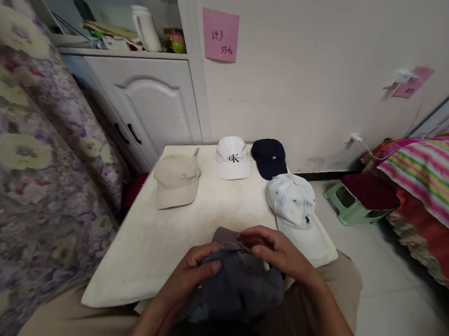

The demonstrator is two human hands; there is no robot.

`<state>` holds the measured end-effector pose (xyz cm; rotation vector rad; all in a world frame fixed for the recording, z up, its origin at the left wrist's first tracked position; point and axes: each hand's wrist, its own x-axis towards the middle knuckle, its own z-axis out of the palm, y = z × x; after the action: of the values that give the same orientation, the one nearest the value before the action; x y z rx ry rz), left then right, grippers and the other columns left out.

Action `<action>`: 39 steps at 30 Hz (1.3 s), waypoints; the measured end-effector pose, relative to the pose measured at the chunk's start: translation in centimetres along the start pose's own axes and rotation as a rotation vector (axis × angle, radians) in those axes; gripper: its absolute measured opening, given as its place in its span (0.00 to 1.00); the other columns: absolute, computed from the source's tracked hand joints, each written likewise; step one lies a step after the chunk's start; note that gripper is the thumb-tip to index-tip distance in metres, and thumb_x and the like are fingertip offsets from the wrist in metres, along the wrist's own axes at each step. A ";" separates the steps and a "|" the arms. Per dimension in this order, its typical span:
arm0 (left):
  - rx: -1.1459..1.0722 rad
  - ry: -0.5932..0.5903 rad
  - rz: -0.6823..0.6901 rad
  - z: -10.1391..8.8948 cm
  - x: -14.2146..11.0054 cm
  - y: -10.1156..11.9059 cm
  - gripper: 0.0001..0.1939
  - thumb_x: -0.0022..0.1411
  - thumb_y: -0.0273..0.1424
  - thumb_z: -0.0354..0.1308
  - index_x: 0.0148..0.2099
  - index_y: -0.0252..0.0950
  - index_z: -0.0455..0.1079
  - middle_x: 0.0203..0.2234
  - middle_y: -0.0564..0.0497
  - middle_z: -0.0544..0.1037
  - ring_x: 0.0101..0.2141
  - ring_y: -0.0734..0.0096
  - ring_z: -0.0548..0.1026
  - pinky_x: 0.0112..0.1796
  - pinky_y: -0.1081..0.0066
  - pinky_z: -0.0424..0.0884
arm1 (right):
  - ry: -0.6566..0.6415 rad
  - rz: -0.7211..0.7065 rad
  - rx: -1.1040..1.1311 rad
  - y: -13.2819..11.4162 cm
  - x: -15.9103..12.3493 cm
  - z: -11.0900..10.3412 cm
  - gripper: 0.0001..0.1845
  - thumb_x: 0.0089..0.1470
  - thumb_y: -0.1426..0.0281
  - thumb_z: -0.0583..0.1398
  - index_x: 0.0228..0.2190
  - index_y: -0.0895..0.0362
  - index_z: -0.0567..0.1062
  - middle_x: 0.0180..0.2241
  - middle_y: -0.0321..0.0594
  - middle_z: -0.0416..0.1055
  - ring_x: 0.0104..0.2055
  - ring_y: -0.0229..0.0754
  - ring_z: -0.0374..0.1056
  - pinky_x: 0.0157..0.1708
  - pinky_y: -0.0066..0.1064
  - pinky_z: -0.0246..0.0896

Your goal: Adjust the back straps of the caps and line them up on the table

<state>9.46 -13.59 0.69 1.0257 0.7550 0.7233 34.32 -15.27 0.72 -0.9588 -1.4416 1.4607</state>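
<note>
A dark grey cap (240, 285) is held over my lap at the table's near edge, with its back opening and strap facing up. My left hand (193, 272) grips its left side, thumb on the outside by the strap. Curled over the opening on the other side is my right hand (276, 250), its thumb and fingers on the cap's edge; part of its hold is hidden. Just beyond that hand lies a pale denim cap (293, 197) with a small dark logo.
The cream-covered table (135, 264) also bears a beige cap (174, 177) at left, a white cap (231, 153) and a navy cap (267, 155) at the back. A wall stands behind. A green stool (340, 203) and a bed (432, 191) are at right, a floral curtain (30, 166) at left.
</note>
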 end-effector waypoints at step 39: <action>0.260 0.169 0.176 3.9 0.4 3.1 0.09 0.61 0.36 0.62 0.32 0.37 0.69 0.39 0.48 0.77 0.38 0.64 0.72 0.36 0.72 0.66 | 0.185 -0.263 -0.307 -1.6 0.4 2.8 0.11 0.55 0.69 0.65 0.42 0.53 0.78 0.36 0.37 0.76 0.37 0.41 0.70 0.40 0.32 0.64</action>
<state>12.39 -14.04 4.74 1.2894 0.9301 0.8870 31.64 -15.86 2.45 -1.0148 -1.6121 0.9531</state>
